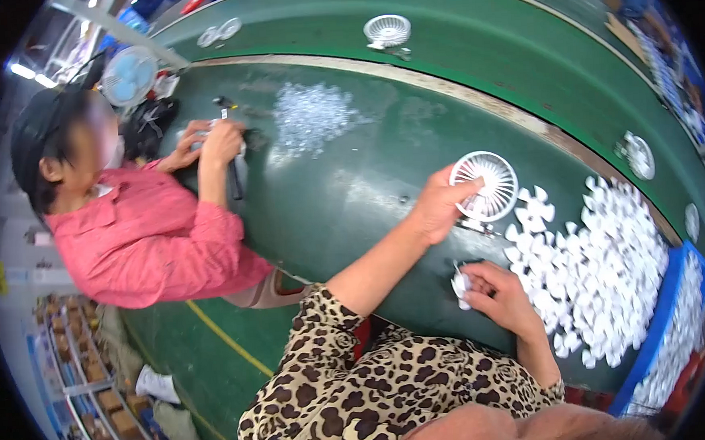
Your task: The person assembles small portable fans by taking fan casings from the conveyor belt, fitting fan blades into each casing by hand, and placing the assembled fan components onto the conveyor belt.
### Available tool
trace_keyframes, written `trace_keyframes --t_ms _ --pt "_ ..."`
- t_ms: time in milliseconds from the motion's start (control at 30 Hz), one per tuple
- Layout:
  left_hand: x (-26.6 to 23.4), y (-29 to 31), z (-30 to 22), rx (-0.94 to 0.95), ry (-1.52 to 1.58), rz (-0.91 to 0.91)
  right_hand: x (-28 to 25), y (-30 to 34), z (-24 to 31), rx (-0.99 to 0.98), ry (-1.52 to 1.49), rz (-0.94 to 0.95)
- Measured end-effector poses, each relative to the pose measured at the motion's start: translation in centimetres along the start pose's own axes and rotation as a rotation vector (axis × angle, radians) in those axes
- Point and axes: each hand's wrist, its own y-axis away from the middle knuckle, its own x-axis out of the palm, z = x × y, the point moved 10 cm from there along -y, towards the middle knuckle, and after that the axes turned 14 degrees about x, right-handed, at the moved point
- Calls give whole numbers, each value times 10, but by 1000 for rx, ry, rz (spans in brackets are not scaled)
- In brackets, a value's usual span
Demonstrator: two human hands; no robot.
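My left hand (438, 203) is closed on a round white fan grille (500, 172) with radiating slats, its thumb lying over the front near the centre. Small parts show at the grille's lower edge, too small to tell. Lower down and nearer to me, my right hand (500, 293) pinches a small white piece (460, 284), perhaps a fan blade; its shape is partly hidden by the fingers. Just right of both hands spreads a large heap of white fan blades (610, 262). One loose fan blade (534, 209) lies at its far left edge, close to the grille.
A blue bin (659, 323) holding white pieces stands at the right. Beyond the green table (381, 163) runs a green conveyor (488, 61) carrying fan parts (388, 31). Small clear pieces (313, 117) lie farther left, near a co-worker in a pink shirt (146, 239), hands at the table.
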Motion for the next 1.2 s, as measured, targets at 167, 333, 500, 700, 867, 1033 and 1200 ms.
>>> trace_keyframes --t_ms 167,333,500,700,867,1033,1200 --pt "20 1 17 -34 -67 63 -15 11 23 -85 12 -214" --pt "33 14 14 -45 -58 78 -34 59 83 -267 315 -460" --pt "44 18 17 -70 -98 141 -59 51 123 -442 770 -791" --pt "50 23 23 -45 -148 185 -57 4 102 -369 930 -798" --pt "36 16 6 118 -182 124 -60 1 110 -444 758 -829" --pt "39 13 -3 127 -200 140 -103 6 110 -367 658 -909" --pt "45 14 -15 239 -456 201 -101 -44 51 52 149 -398"
